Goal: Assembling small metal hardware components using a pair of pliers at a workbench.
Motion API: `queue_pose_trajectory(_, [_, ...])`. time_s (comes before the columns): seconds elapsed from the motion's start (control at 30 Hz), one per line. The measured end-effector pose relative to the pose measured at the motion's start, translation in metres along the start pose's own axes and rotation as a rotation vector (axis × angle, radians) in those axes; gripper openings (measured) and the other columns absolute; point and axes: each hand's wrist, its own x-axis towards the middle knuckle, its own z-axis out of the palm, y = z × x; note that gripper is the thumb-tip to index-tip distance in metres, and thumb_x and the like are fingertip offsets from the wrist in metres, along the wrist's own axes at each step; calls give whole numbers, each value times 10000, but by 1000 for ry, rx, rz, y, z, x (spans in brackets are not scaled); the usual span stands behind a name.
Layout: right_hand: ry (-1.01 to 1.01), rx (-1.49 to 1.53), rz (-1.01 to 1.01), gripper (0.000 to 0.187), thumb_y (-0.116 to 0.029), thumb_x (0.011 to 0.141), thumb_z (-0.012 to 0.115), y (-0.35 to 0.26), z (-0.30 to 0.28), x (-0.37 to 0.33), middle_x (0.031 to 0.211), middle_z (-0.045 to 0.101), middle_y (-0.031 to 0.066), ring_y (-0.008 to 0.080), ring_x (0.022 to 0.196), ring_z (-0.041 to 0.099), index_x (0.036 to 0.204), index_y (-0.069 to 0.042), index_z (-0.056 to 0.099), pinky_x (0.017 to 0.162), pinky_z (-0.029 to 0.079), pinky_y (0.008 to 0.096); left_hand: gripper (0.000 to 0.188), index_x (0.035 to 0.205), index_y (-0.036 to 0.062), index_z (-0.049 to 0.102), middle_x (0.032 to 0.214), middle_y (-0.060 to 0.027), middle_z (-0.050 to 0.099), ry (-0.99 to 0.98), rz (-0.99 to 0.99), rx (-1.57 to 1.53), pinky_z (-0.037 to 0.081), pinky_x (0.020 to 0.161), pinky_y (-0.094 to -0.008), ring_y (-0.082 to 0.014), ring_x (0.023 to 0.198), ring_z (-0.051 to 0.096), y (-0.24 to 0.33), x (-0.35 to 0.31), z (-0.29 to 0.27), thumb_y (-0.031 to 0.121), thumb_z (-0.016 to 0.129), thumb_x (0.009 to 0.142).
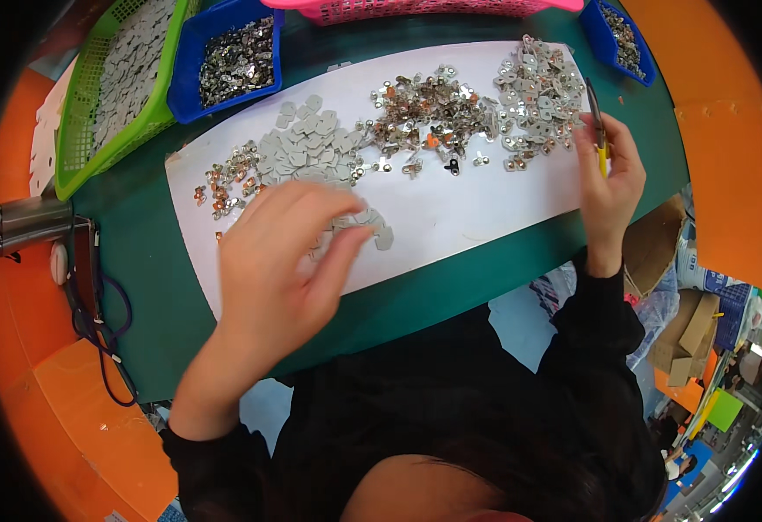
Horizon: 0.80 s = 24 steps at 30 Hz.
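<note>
My left hand (281, 257) hovers over the near left part of a white sheet (450, 217), slightly blurred. Its thumb and forefinger are apart, and I see nothing held between them. Beneath and beside the fingertips lie flat grey pieces (384, 237), some hidden by the hand. A larger heap of the same grey pieces (307, 143) lies just beyond. My right hand (611, 178) is at the sheet's right edge, closed around a slim tool with a yellow handle and dark pointed tip (593, 104). Next to it spreads a pile of silvery metal parts (537, 100).
Mixed silver and copper-coloured parts (424, 113) lie mid-sheet, with a smaller group (228, 178) at left. Along the green table's (416, 300) far side stand a green basket (150, 117), blue bins (187, 65) and a pink basket (433, 7). A metal cylinder with cords (28, 226) sits left.
</note>
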Motion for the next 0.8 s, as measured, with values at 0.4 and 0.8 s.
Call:
queue_pose_trajectory(0.4, [-215,-220,-239,257,-65,772,727,-31,44,7,911,642,108,286,868,579,1018,-20,665,770,459,363,190,897,43,669,1033,-77,637,-288,314,28,372,1045,-440,-275,1116,552,-30,94,89,166,742,773])
queue_pose_trajectory(0.8, [-72,-151,-82,251,-10,790,695,-17,31,22,955,662,113,236,864,630,1036,15,651,757,491,303,210,908,48,641,990,-77,633,-278,284,27,425,954,-422,-286,1029,576,-30,98,82,139,755,757])
